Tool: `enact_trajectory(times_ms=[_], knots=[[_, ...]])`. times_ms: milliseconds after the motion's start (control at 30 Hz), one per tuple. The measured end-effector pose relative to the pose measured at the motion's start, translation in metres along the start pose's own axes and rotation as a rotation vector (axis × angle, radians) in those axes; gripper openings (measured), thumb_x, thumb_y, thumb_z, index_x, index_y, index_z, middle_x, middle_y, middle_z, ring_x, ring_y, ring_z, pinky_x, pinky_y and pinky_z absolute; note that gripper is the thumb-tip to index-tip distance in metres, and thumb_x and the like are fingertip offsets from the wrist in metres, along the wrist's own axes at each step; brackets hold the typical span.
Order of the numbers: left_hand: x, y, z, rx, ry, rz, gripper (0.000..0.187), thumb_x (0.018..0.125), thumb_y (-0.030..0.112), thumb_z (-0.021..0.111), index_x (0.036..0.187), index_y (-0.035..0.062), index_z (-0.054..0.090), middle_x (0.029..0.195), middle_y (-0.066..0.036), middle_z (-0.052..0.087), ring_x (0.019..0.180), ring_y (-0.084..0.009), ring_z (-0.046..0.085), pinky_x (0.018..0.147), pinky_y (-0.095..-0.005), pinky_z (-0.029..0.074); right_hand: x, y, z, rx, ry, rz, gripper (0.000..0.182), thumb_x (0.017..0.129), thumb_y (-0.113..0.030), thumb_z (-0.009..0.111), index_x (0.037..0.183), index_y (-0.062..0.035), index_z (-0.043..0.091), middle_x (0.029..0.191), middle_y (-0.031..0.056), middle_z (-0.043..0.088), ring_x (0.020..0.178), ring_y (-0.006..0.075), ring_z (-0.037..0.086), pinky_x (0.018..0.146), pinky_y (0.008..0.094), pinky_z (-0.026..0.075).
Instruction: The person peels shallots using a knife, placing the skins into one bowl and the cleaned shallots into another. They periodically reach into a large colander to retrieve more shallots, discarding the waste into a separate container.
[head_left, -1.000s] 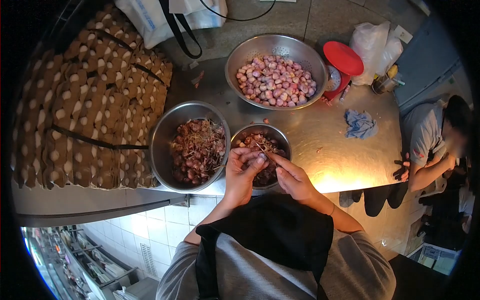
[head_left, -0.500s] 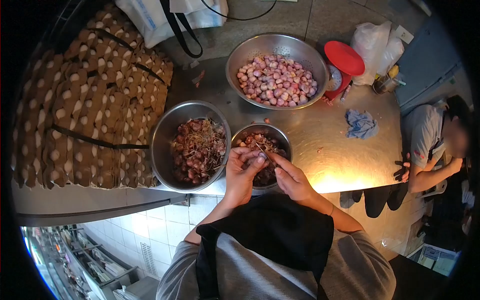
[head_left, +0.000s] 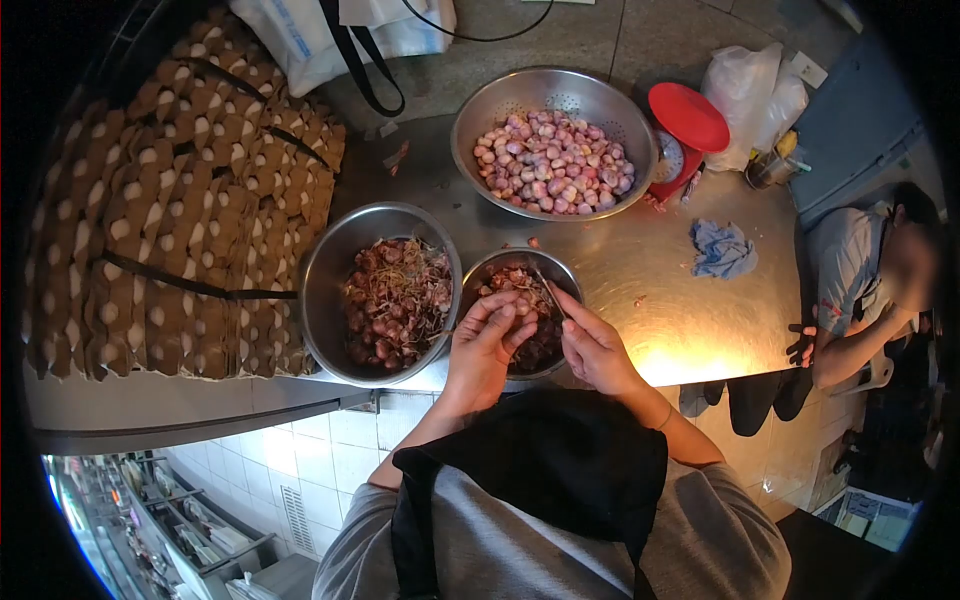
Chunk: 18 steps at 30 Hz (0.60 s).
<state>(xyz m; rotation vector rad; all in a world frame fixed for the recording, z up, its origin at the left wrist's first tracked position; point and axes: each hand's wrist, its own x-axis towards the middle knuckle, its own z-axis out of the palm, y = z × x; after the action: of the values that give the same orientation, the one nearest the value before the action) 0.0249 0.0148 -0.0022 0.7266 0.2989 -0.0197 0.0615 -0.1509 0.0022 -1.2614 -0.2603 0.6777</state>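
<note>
My left hand (head_left: 482, 352) pinches a small shallot (head_left: 522, 304) above the small steel bowl (head_left: 574, 280). A small knife (head_left: 550, 294) is gripped in my right hand (head_left: 598, 352), its blade pointing up and left over the same bowl. Reddish skins and trimmings (head_left: 510, 278) lie in this bowl, partly hidden by my hands. To the left, a larger steel bowl (head_left: 312, 300) holds unpeeled shallots with dry roots (head_left: 390, 310). Beyond my hands, a steel colander (head_left: 470, 130) contains many peeled pinkish shallots (head_left: 555, 165).
Stacked egg trays (head_left: 180, 220) stand at the left. A red scale (head_left: 690, 118), plastic bags (head_left: 745, 100) and a blue cloth (head_left: 722, 248) are on the right of the steel table (head_left: 640, 330). Another person (head_left: 850, 270) sits at the right end.
My right hand and the knife have moved slightly right, away from the shallot. My left hand has turned the shallot a little. The other person's raised hand has moved up toward the head.
</note>
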Motion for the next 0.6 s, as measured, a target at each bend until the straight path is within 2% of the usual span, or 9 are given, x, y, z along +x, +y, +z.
enact_trajectory(times_ms=[67,167,367,600], knots=[[0.001,-0.002,0.0,0.064,0.025,0.02,0.015,0.086,0.004,0.049,0.1,0.0061,0.054,0.093,-0.005,0.058,0.09,-0.0161,0.057,0.077,-0.0273,0.048,0.0,0.002,-0.002,-0.001,-0.021,0.012,0.04,0.093,-0.015,0.037,0.132,-0.0099,0.032,0.057,-0.0044,0.035,0.046,0.0038,0.033,0.042,0.0167,0.029],[0.002,0.0,-0.002,0.109,0.019,-0.011,0.02,0.085,0.003,0.051,0.105,0.006,0.05,0.096,-0.005,0.056,0.089,-0.0157,0.057,0.079,-0.0287,0.049,-0.002,0.003,-0.003,0.077,-0.01,0.087,0.039,0.093,-0.015,0.037,0.132,-0.0075,0.033,0.057,-0.004,0.035,0.046,0.0039,0.033,0.043,0.017,0.03],[-0.002,0.007,0.011,0.142,0.01,0.041,0.034,0.084,0.0,0.051,0.115,0.0069,0.039,0.104,-0.007,0.05,0.089,-0.0167,0.055,0.079,-0.0305,0.048,-0.004,-0.003,-0.001,-0.038,-0.092,-0.009,0.04,0.093,-0.016,0.037,0.132,-0.0064,0.033,0.055,-0.0042,0.034,0.046,0.0041,0.033,0.044,0.0171,0.03],[-0.001,0.003,0.001,0.127,-0.04,0.066,0.031,0.082,-0.003,0.053,0.11,0.0043,0.041,0.097,-0.008,0.053,0.092,-0.0153,0.054,0.081,-0.0313,0.049,-0.005,0.0,0.003,-0.075,-0.137,-0.05,0.042,0.091,-0.013,0.042,0.132,-0.0105,0.034,0.068,-0.0059,0.042,0.05,0.0028,0.031,0.046,0.016,0.029]])
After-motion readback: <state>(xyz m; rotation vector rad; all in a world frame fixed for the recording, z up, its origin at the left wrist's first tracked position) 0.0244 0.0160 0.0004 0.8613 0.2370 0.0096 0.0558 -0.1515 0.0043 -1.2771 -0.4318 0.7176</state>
